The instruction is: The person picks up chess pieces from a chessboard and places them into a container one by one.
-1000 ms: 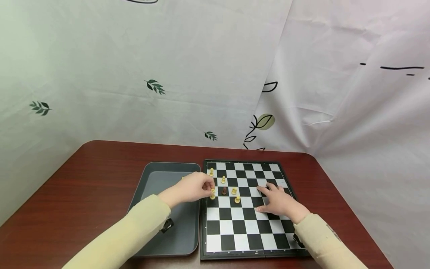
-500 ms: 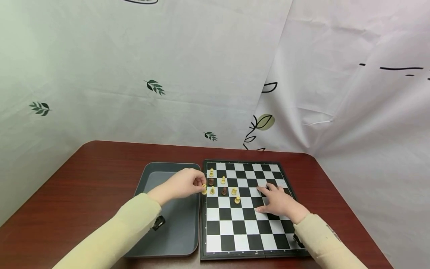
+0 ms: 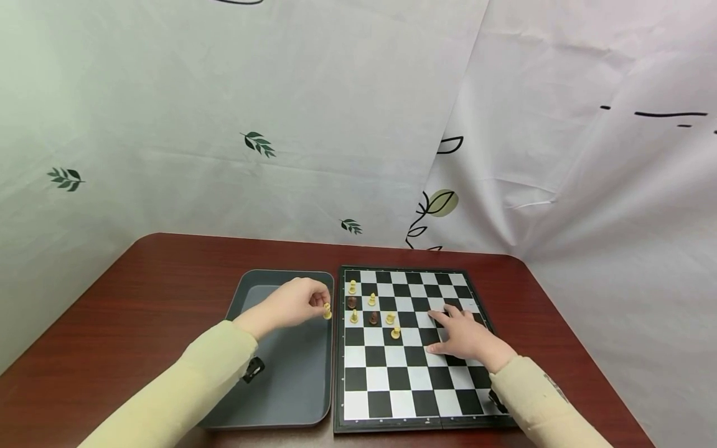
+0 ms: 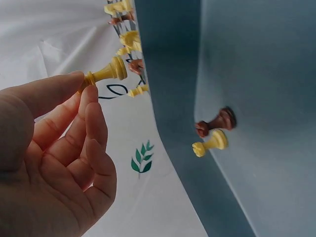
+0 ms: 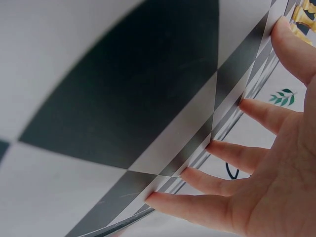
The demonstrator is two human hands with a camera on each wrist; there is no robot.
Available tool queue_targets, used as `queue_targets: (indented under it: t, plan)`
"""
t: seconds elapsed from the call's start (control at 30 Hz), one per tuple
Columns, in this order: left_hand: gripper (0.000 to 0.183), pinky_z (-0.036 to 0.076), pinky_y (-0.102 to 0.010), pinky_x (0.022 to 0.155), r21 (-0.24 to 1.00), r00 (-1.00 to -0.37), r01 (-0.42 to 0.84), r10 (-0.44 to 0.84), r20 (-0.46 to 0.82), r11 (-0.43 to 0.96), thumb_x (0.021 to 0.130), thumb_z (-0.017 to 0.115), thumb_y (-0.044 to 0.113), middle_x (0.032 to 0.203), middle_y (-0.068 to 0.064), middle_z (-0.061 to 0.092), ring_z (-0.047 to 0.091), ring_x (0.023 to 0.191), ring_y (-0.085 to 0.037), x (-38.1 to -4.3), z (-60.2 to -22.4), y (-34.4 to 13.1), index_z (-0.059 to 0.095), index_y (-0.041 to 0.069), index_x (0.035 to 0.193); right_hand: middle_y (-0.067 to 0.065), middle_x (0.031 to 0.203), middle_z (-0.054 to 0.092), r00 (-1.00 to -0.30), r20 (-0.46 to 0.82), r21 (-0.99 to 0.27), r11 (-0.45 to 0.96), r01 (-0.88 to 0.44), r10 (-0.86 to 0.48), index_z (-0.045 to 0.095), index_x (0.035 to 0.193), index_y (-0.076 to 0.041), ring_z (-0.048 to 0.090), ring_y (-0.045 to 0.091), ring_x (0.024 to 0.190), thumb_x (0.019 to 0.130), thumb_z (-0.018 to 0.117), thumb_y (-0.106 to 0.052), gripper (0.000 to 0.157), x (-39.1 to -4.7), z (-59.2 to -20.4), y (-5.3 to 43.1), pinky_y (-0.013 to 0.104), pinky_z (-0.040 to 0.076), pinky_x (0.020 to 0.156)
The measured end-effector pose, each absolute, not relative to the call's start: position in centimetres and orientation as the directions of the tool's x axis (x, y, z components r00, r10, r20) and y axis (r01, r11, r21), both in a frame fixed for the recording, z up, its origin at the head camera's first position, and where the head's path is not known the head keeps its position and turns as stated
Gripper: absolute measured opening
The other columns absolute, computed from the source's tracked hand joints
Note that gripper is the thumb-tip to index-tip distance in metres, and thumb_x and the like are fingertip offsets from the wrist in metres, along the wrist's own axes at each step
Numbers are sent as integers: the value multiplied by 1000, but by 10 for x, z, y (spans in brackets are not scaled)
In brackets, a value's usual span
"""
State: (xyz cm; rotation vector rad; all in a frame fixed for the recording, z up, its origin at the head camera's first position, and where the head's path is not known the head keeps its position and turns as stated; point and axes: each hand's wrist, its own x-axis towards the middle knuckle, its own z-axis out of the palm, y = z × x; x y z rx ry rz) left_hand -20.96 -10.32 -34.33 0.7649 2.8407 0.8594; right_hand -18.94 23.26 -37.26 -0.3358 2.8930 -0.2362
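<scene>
My left hand [image 3: 297, 303] is over the right side of the grey tray [image 3: 330, 373]. Its thumb and index finger pinch a yellow chess piece [image 4: 109, 72] by the top, with the base pointing away from the fingers. Inside the tray, the left wrist view has a brown chess piece [image 4: 217, 122] beside another yellow piece [image 4: 211, 143]; the hand hides both from the head view. On the right half of the chessboard [image 3: 386, 376] my right hand [image 3: 465, 336] rests with fingers spread, its fingertips on the squares [image 5: 173, 158].
Several yellow pieces [image 3: 396, 333] and two brown ones [image 3: 373, 318] stand on the board's far left part. The board lies right of the tray on a dark red table [image 3: 140, 323]. A white patterned cloth [image 3: 313, 124] hangs behind the table.
My left hand has moved left from the board's left edge to over the tray, carrying the yellow chess piece. A brown piece it covered now shows. My right hand has stayed put.
</scene>
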Motion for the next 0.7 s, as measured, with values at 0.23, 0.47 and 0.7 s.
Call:
queue_targets:
  t: [0.23, 0.47, 0.7]
  plan:
    - [13, 40, -26, 58, 517, -877, 430, 479, 43, 741, 83, 68, 5, 66, 5, 55, 47, 60, -9, -209, -350, -113, 62, 12, 75, 27, 139, 40, -950, -193, -185, 960, -209, -244, 52, 134, -10, 40, 52, 120, 74, 77, -42, 72, -189, -373, 233, 61, 42, 88]
    - [15, 38, -25, 56, 510, -870, 433, 492, 21, 743, 82, 68, 4, 64, 6, 55, 45, 58, -8, -207, -355, -121, 60, 12, 72, 27, 139, 40, -950, -193, -181, 960, -212, -246, 51, 134, -10, 40, 52, 121, 74, 77, -43, 73, -189, -373, 233, 61, 42, 88]
    - [16, 38, -26, 57, 513, -871, 419, 490, -5, 749, 82, 69, 4, 65, 6, 56, 46, 58, -9, -206, -361, -127, 60, 12, 72, 27, 139, 40, -950, -190, -175, 960, -216, -249, 52, 134, -10, 40, 52, 120, 74, 77, -43, 73, -189, -373, 233, 61, 42, 88]
